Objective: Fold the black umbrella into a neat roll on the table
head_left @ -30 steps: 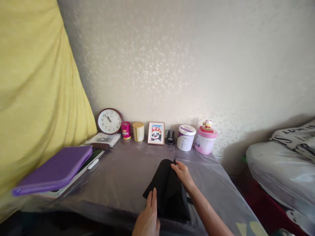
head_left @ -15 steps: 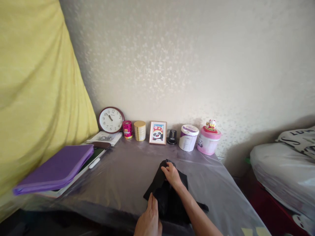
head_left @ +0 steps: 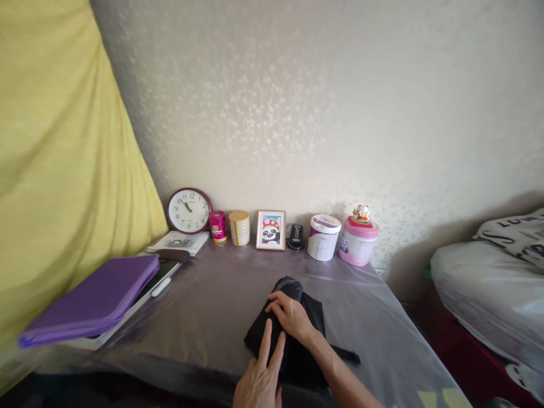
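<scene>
A black cloth item (head_left: 315, 317), folded and bunched, lies near the front of the table, with a narrow strap sticking out on its right. My right hand (head_left: 291, 318) rests on the upper middle of the cloth, fingers slightly bent and pressed onto it. Lower down, my left hand (head_left: 261, 371) touches the cloth's near left part with two fingers stretched out and spread apart. Both hands cover part of the cloth, so its full shape is hidden.
A plastic-covered table (head_left: 212, 317) carries a purple folder (head_left: 93, 294) at left. Along the wall stand a clock (head_left: 189, 210), a pink can (head_left: 218, 226), a yellow-lidded jar (head_left: 239, 228), a panda picture frame (head_left: 271, 230), a white tub (head_left: 323, 238) and a pink tub (head_left: 358, 242).
My right hand has let go of the cloth's top edge and moved down and left onto its middle. My left hand's fingers have moved up onto the cloth and spread apart.
</scene>
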The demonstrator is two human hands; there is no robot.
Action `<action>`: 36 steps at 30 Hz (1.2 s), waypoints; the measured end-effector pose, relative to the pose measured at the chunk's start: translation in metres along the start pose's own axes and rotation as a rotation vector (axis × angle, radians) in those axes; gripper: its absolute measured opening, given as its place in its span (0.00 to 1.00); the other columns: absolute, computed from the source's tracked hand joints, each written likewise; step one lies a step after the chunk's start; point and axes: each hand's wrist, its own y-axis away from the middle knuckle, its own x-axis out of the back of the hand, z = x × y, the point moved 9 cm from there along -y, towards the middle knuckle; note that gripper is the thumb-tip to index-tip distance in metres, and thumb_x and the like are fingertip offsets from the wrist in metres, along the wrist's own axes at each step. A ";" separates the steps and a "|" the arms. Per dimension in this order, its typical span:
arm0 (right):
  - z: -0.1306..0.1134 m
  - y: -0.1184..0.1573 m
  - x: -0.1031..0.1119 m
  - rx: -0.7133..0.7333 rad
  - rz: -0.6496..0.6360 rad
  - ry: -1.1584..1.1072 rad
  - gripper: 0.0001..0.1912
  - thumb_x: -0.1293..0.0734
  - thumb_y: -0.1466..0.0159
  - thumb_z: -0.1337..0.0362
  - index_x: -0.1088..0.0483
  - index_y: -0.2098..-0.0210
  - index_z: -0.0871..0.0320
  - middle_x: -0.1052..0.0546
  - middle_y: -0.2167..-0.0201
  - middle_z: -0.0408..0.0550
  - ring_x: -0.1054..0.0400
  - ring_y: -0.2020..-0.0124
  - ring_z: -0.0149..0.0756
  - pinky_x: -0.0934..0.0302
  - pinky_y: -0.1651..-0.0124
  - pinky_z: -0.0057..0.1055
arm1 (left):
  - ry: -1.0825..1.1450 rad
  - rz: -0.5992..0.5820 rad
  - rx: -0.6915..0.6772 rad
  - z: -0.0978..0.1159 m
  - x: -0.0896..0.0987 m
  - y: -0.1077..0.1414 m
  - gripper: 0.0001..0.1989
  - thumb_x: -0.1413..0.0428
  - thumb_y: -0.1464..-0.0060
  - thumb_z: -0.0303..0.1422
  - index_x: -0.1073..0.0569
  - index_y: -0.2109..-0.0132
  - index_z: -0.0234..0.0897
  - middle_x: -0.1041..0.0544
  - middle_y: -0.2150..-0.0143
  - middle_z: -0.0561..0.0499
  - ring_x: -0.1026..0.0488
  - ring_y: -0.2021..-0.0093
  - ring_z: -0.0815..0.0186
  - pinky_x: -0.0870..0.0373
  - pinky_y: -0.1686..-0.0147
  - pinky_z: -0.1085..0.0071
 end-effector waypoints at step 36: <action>0.030 -0.017 0.039 0.206 0.198 0.261 0.16 0.47 0.35 0.62 0.31 0.56 0.56 0.27 0.55 0.50 0.38 0.50 0.38 0.50 0.44 0.40 | 0.204 -0.153 0.171 -0.034 -0.028 -0.017 0.45 0.60 0.63 0.14 0.65 0.37 0.40 0.60 0.34 0.46 0.29 0.54 0.66 0.35 0.62 0.77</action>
